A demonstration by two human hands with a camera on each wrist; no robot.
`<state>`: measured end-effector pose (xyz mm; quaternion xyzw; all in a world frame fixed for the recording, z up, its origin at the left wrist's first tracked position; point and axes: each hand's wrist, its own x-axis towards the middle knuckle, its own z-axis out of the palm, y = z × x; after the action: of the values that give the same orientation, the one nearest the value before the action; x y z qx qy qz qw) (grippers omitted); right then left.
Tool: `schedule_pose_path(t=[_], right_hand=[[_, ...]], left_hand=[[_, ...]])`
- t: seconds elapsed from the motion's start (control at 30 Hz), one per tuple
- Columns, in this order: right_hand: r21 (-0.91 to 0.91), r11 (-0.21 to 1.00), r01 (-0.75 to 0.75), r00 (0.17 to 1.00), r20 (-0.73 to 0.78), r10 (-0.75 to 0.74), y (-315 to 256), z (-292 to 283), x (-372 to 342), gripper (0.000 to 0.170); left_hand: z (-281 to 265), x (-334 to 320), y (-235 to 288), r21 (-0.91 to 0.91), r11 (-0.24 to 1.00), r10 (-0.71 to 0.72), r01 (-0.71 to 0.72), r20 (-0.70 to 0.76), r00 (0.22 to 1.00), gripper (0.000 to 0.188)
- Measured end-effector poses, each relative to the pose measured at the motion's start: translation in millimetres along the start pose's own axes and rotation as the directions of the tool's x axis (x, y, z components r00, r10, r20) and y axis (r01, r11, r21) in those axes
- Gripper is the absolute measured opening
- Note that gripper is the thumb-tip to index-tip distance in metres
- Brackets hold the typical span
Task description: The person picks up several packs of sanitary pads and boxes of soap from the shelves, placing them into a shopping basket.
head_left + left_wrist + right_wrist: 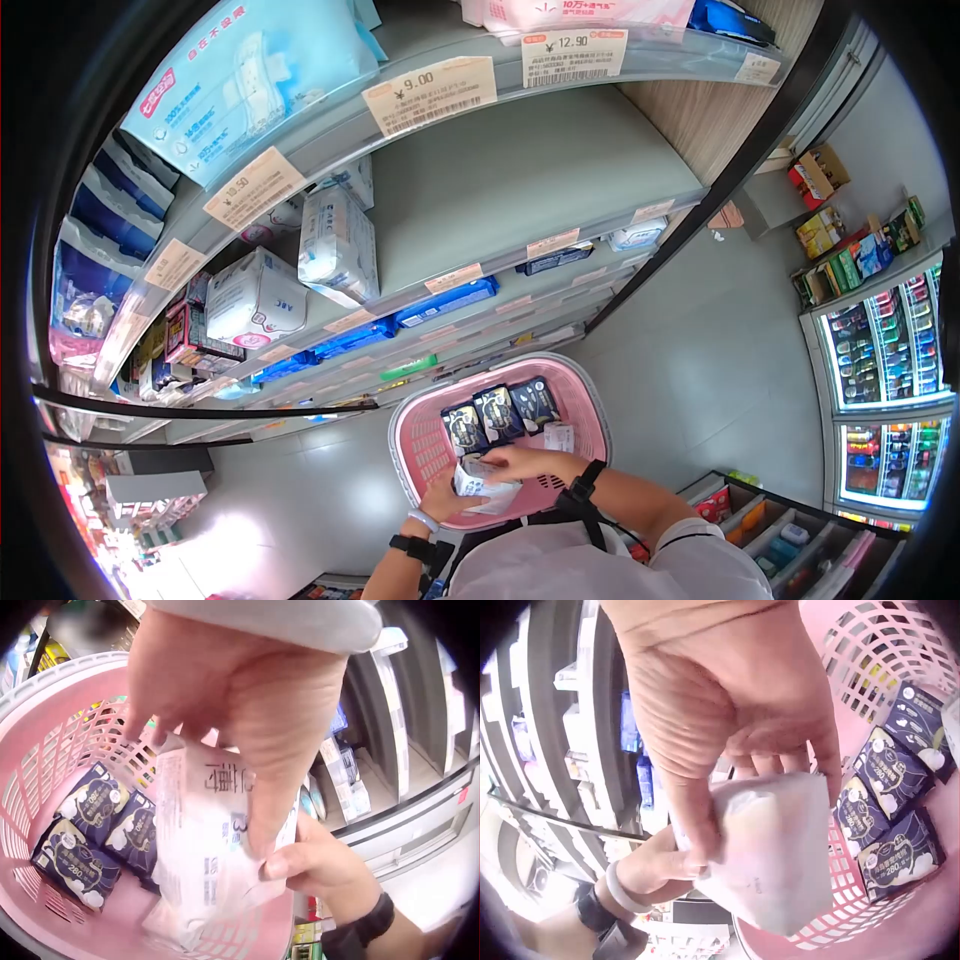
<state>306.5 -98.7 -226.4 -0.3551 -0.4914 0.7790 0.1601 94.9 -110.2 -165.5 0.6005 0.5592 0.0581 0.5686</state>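
Note:
Both hands pinch one white package (487, 487) above the near side of the pink basket (409, 440). The left hand (441, 497) has its thumb across the package's printed face in the left wrist view, fingers behind it. Thumb in front and fingers behind, the right hand (735, 712) grips the same package (772, 855) in the right wrist view. Several dark blue packs (77, 862) with gold and white print lie on the basket floor. Another white package (559, 437) is at the basket's right side.
A store shelf (520, 160) with price labels spans the front and left, holding a light blue package (250, 85), white packs (338, 245) and blue packs (446, 302). Lit drink coolers (885, 345) and cartons (850, 255) stand at right. Low bins of goods (790, 545) are at lower right.

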Motion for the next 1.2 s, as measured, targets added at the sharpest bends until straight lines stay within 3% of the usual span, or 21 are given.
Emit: schedule_pose_path(t=[0.03, 0.07, 0.1, 0.17, 0.23, 0.3, 0.37, 0.43, 0.5, 0.53, 0.57, 0.63, 0.77, 0.83, 0.9, 0.97, 1.0, 1.03, 1.1, 1.13, 1.2], right_hand=[[0.003, 1.000, 0.001, 1.000, 0.000, -0.001, 4.0, -5.3, 1.5, 0.064], [-0.236, 0.931, -0.278, 0.933, -0.295, 0.204, 11.9, -13.2, 2.4, 0.060], [-0.358, 0.736, -0.575, 0.747, -0.597, 0.293, 23.5, -22.4, 3.6, 0.056], [-0.557, 0.412, -0.721, 0.676, -0.695, 0.244, 91.5, -41.0, 3.4, 0.054], [-0.582, 0.366, -0.726, 0.672, -0.714, 0.198, 176.1, -50.5, 11.3, 0.053], [-0.610, 0.318, -0.726, 0.674, -0.724, 0.150, 192.1, -42.2, 16.0, 0.052], [-0.285, 0.272, -0.919, 0.361, -0.886, 0.292, 157.3, -32.2, 19.6, 0.056], [-0.348, 0.270, -0.898, 0.423, -0.852, 0.309, 147.1, -34.3, 19.6, 0.053], [-0.489, 0.362, -0.794, 0.558, -0.822, 0.115, 144.5, -38.3, 21.8, 0.053], [-0.492, 0.429, -0.757, 0.574, -0.815, 0.077, 134.6, -36.4, 20.2, 0.052], [-0.496, 0.424, -0.758, 0.574, -0.815, 0.073, 144.2, -35.5, 25.2, 0.052], [-0.246, 0.585, -0.773, 0.413, -0.895, 0.169, 190.7, -44.5, 42.8, 0.051], [-0.446, 0.407, -0.797, 0.505, -0.862, 0.045, 152.9, -19.9, 20.8, 0.046], [-0.496, 0.252, -0.831, 0.554, -0.785, 0.278, 123.7, -21.4, 17.0, 0.043], [-0.434, 0.263, -0.862, 0.493, -0.839, 0.229, 147.3, -27.1, 28.6, 0.043], [-0.569, 0.203, -0.797, 0.603, -0.731, 0.319, 150.9, -29.3, 30.1, 0.041], [-0.220, 0.549, -0.807, 0.433, -0.852, 0.295, 159.1, -28.5, 32.8, 0.042], [-0.224, 0.543, -0.809, 0.437, -0.847, 0.302, 147.8, -24.6, 25.5, 0.042], [-0.450, 0.623, -0.640, 0.735, -0.593, 0.327, 94.2, -28.3, 9.1, 0.049], [-0.425, 0.711, -0.560, 0.746, -0.632, 0.210, 87.3, -29.1, 5.2, 0.055], [-0.342, 0.773, -0.534, 0.755, -0.604, 0.254, 66.4, -33.4, -2.0, 0.057]], left_hand=[[2.2, -2.1, -5.6, -0.062, 0.998, 0.020, -0.021, -0.017, 1.000, 0.059], [5.5, -3.3, -12.4, -0.046, 0.998, 0.047, -0.052, -0.087, 0.995, 0.060], [8.3, -6.5, -19.8, -0.044, 0.998, 0.043, -0.047, -0.085, 0.995, 0.060], [11.9, -12.0, -31.3, -0.050, 0.997, -0.077, 0.065, -0.306, 0.949, 0.065], [12.3, -17.2, -31.5, -0.063, 0.993, -0.116, 0.101, -0.311, 0.943, 0.067], [14.7, -26.9, -31.8, -0.091, 0.982, -0.187, 0.166, -0.328, 0.926, 0.070], [20.9, -32.4, -39.7, -0.065, 0.985, -0.172, 0.160, -0.342, 0.924, 0.069], [22.8, -38.3, -38.5, -0.033, 0.988, -0.151, 0.149, -0.355, 0.923, 0.069], [23.3, -47.1, -34.0, 0.001, 0.988, -0.142, 0.154, -0.370, 0.918, 0.070], [22.0, -51.6, -28.7, -0.021, 0.995, -0.099, 0.099, -0.380, 0.920, 0.070], [22.2, -55.3, -36.0, -0.027, 0.995, -0.098, 0.095, -0.383, 0.919, 0.070], [24.5, -59.6, -54.0, -0.104, 0.993, -0.099, 0.064, -0.385, 0.917, 0.070], [22.1, -79.1, -45.3, -0.072, 0.992, -0.122, 0.101, -0.425, 0.897, 0.069], [27.6, -87.1, -57.4, -0.046, 0.999, -0.036, 0.017, -0.452, 0.891, 0.069], [31.0, -94.1, -63.0, -0.082, 0.997, -0.037, 0.000, -0.458, 0.888, 0.069], [35.9, -105.3, -67.4, -0.089, 0.996, -0.057, 0.018, -0.454, 0.889, 0.068], [37.5, -110.2, -68.4, -0.096, 0.995, -0.067, 0.026, -0.453, 0.889, 0.068], [35.8, -116.1, -67.5, -0.078, 0.995, -0.095, 0.067, -0.449, 0.889, 0.067], [31.6, -124.0, -69.2, -0.060, 0.994, -0.104, 0.086, -0.455, 0.884, 0.067], [30.9, -125.8, -73.5, -0.073, 0.996, -0.086, 0.059, -0.470, 0.878, 0.066], [27.0, -130.1, -75.2, -0.089, 0.996, -0.052, 0.009, -0.490, 0.870, 0.066]])
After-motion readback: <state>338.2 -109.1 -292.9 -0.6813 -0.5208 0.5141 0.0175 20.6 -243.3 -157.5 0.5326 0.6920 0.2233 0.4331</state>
